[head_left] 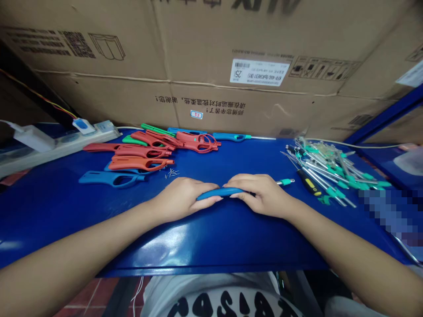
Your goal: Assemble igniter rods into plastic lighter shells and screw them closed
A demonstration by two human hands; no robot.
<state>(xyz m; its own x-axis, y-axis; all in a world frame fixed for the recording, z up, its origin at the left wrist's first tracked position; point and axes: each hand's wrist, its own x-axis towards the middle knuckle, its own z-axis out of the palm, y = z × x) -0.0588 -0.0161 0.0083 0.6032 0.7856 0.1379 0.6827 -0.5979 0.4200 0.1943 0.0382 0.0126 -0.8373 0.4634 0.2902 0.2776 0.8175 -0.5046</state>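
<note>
Nearest the camera is a white printed shirt (224,304) under the edge of the blue worktop (211,240), with both forearms reaching forward over it.

The left hand (180,198) and right hand (261,193) meet mid-worktop, knuckles up. Both are curled and pinching the blue casing (218,193) from opposite ends, fingers on top and thumbs below. The casing lies level, just above or resting on the worktop; I cannot tell which. A metal tube (284,181) with a green collar sticks out past the right hand, so the tube looks seated in this casing. Whether the casing is closed up is hidden by the fingers.

Progress, as a judgement: one piece is in hand and most of the stock is loose.
- Small screws (171,173) lie scattered just beyond the left hand.
- A screwdriver (309,183) with a black and yellow handle lies near the right hand, untouched.
- The tube pile (330,169) is a big tangle on the right.
- On the left are the empty red shells (142,158), a blue shell (110,178) and a green shell (134,141).
- One blue lighter (231,137) with its tube on lies at the back and looks complete.

Farther back, a power strip (59,143) sits far left and cardboard boxes (211,66) wall off the rear. Nothing sits between the hands and either pile. A blurred patch (393,211) at the right is unreadable.
</note>
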